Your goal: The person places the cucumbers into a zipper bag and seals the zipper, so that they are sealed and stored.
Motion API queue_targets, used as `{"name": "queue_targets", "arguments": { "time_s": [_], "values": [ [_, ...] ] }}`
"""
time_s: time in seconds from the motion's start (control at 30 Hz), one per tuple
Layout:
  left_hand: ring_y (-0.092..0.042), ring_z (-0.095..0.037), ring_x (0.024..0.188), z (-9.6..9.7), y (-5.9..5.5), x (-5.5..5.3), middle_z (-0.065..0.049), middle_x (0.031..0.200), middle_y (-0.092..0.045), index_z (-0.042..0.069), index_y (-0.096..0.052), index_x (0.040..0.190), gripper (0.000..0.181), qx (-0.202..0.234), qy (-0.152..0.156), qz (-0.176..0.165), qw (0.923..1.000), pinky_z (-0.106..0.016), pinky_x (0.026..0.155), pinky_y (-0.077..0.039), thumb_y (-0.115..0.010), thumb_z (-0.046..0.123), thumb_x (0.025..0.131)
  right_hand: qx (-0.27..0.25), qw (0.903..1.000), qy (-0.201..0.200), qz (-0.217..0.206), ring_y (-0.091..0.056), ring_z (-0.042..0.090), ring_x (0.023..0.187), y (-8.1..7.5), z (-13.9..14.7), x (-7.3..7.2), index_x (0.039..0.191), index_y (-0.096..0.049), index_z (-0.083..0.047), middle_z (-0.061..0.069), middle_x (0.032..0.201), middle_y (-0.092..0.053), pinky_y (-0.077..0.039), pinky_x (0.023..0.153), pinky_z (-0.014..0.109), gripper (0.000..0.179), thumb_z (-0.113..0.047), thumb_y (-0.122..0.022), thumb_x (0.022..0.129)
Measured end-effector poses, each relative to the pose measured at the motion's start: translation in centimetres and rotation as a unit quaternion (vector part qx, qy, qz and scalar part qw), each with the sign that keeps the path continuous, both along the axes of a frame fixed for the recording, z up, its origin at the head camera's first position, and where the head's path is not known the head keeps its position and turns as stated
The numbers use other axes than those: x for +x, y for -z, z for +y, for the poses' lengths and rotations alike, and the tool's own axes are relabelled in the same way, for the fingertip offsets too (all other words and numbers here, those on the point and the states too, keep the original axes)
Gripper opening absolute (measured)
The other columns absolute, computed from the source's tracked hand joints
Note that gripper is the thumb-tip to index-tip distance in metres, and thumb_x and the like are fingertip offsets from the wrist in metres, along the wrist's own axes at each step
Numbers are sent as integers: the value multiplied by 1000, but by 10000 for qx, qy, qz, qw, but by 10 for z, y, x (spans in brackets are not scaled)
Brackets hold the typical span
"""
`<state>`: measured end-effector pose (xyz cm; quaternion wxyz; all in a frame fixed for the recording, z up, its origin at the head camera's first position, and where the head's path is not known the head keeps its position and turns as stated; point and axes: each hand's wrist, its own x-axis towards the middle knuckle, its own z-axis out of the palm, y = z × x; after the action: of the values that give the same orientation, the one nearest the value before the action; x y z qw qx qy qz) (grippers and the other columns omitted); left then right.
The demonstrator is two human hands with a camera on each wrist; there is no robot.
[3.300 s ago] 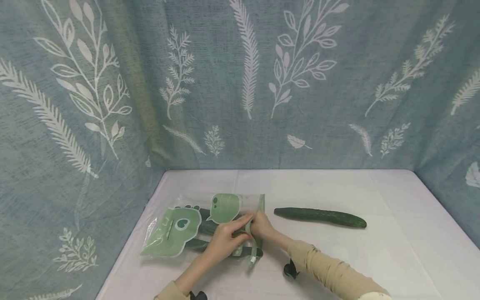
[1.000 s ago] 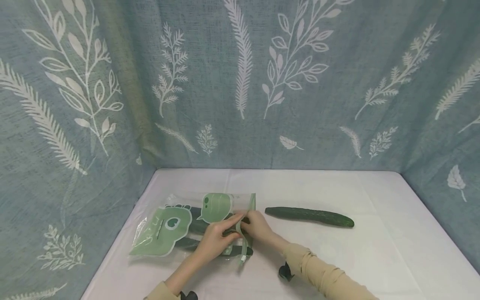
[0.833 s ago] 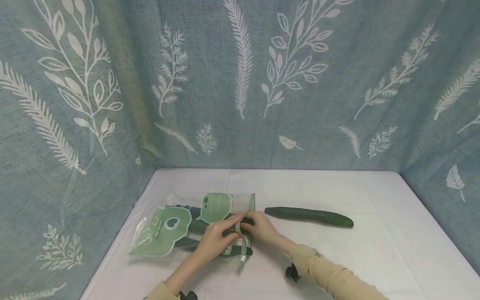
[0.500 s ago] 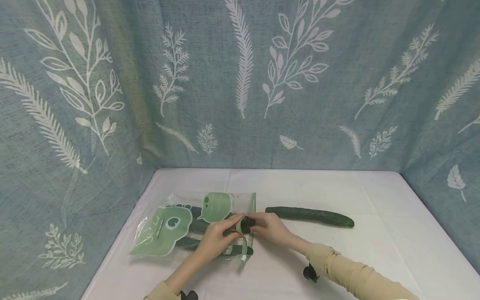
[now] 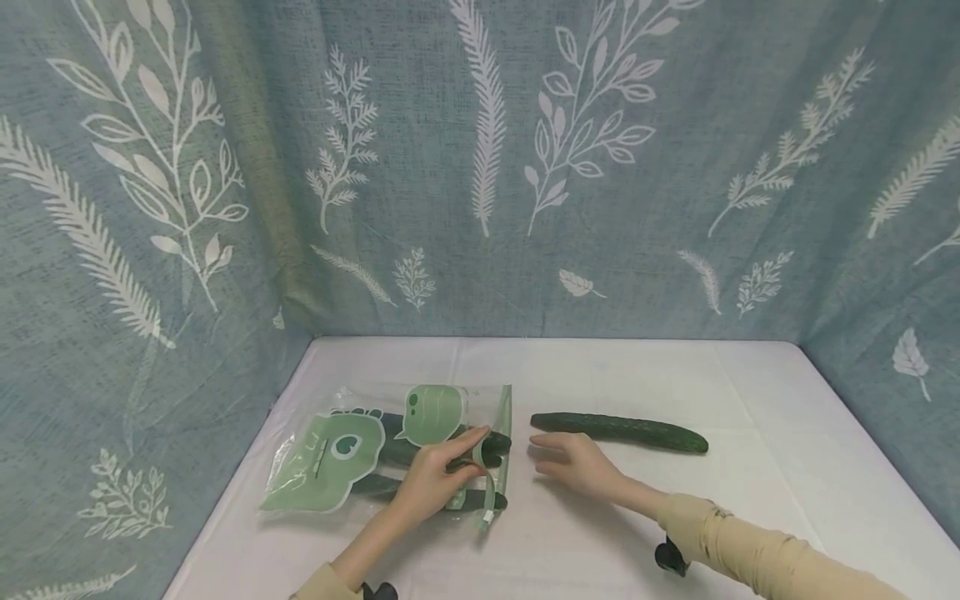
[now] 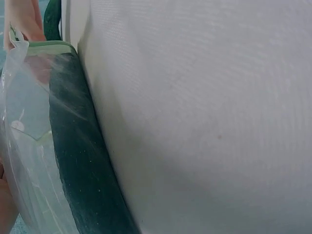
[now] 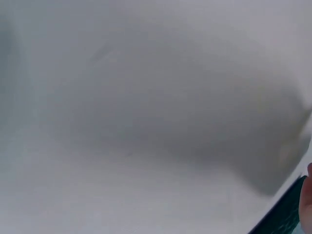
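A clear zip bag with green prints (image 5: 315, 483) lies on the left of the table, several dark green cucumbers inside it. My left hand (image 5: 429, 482) pinches the near layer of its mouth between thumb and forefinger, so the opening gapes. One cucumber's end (image 5: 495, 447) shows in that mouth; a lower cucumber (image 5: 480, 500) lies along the near side. In the left wrist view, a bagged cucumber (image 6: 87, 156) shows through the plastic. My right hand (image 5: 581, 467) is off the bag, fingers extended and holding nothing, just in front of a loose cucumber (image 5: 622, 429).
A white slider (image 5: 487, 517) sits at the near end of the bag's green zip strip. The white tablecloth (image 5: 637, 367) reaches back to a blue-green leaf-patterned curtain (image 5: 450, 275), which also stands at both sides.
My right hand has drawn out of the bag's mouth and moved right, empty, leaving a cucumber end showing there. My left hand keeps its pinch on the bag in the same place.
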<state>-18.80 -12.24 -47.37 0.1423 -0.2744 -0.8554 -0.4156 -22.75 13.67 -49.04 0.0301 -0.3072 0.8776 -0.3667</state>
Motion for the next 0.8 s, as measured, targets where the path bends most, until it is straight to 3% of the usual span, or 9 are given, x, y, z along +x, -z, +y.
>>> {"name": "queue_targets", "arguments": {
  "time_s": [0.5, 0.8],
  "values": [
    [-62, -29, 114, 2, -3, 1, -16, 125, -62, 7, -61, 126, 55, 76, 21, 27, 10000, -36, 93, -55, -77, 12, 74, 209, 9991, 302, 230, -59, 33, 117, -14, 55, 13, 123, -60, 0, 15, 126, -63, -52, 97, 47, 44, -17, -70, 84],
    [-62, -30, 113, 1, -4, 0, -16, 124, -63, 8, -61, 126, 56, 11, -1, 137, 9999, -37, 93, -55, -78, 14, 73, 179, 9947, 866, 519, -60, 34, 116, -24, 91, 11, 124, -60, -1, 16, 125, -63, -53, 96, 46, 47, -13, -74, 81]
  ]
}}
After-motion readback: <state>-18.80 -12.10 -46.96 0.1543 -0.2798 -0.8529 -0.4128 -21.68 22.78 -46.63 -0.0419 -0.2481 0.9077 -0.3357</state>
